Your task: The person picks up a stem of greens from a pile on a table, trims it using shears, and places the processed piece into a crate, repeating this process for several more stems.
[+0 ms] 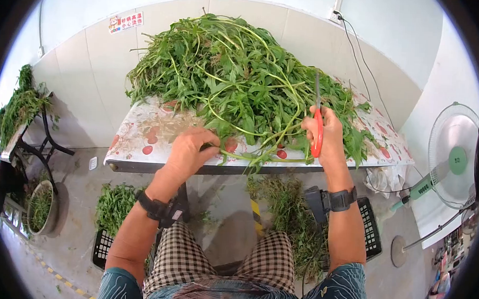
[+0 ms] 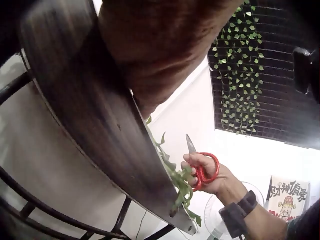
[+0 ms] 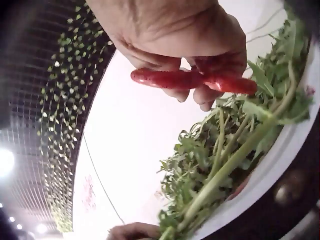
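A large heap of leafy green stems (image 1: pixel 237 69) covers the back of the table. My left hand (image 1: pixel 192 150) pinches one end of a long stem (image 1: pixel 239 157) lying along the table's front edge. In my right hand (image 1: pixel 328 133) are red-handled scissors (image 1: pixel 318 134), gripped by the loops, blades pointing up and away from the stem. In the right wrist view the red handles (image 3: pixel 167 79) sit within the curled fingers, above the thick stem (image 3: pixel 225 170). The left wrist view shows the scissors' blade (image 2: pixel 190 144) beside leaves (image 2: pixel 181 182) at the table edge.
Below the table are a black crate (image 1: pixel 102 248) with greens at left, another crate (image 1: pixel 369 227) at right and loose stems (image 1: pixel 295 216) between. A fan (image 1: pixel 457 159) stands at right. A round tub (image 1: pixel 42 207) and a side table with greens (image 1: pixel 19 108) are at left.
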`<control>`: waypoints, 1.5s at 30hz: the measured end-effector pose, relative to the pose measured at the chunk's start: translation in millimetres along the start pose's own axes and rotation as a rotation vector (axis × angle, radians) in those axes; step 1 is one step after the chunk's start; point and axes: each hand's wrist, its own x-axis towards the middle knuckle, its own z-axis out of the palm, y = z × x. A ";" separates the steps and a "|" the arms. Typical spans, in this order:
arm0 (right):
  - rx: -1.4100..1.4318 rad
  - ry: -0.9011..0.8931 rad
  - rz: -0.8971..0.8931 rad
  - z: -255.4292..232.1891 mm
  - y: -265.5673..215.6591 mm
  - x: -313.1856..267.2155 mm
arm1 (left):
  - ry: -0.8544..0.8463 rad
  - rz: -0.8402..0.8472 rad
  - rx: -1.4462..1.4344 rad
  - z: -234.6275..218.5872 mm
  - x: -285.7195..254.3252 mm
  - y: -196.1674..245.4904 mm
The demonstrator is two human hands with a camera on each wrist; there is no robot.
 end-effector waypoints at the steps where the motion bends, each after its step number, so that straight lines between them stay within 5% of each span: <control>1: 0.006 0.015 -0.009 0.8 -2.8 0.6 | 0.003 0.008 -0.008 1.4 0.5 0.4; 3: -0.059 0.000 0.057 -2.5 -7.8 6.2 | 0.050 0.038 -0.001 5.6 1.2 6.2; 7: -0.499 0.059 -0.107 7.0 24.1 28.4 | 0.083 0.062 0.040 8.8 -0.4 14.4; 11: -0.069 0.005 0.066 15.4 19.4 25.7 | 0.078 0.035 0.010 8.9 -3.4 7.6; 17: -0.303 0.044 -0.012 17.3 46.6 49.0 | 0.069 0.053 0.027 11.2 -1.1 9.2; 22: 0.149 0.015 0.025 16.7 7.7 22.6 | 0.185 0.077 0.069 12.4 -3.2 3.2; 28: 0.417 0.131 -0.147 -54.9 -20.4 9.0 | 0.168 -0.158 0.077 13.5 -1.3 6.9; 33: 0.545 0.169 -0.274 -107.2 -18.6 -16.4 | 0.282 -0.059 0.091 19.4 -0.7 0.3; 42: 0.572 0.171 -0.148 -63.2 -0.8 -64.2 | 0.399 0.039 0.013 1.7 -19.4 31.8; 45: 0.546 0.176 -0.097 -37.6 4.9 -81.5 | 0.224 -0.073 -0.384 1.9 -47.9 62.6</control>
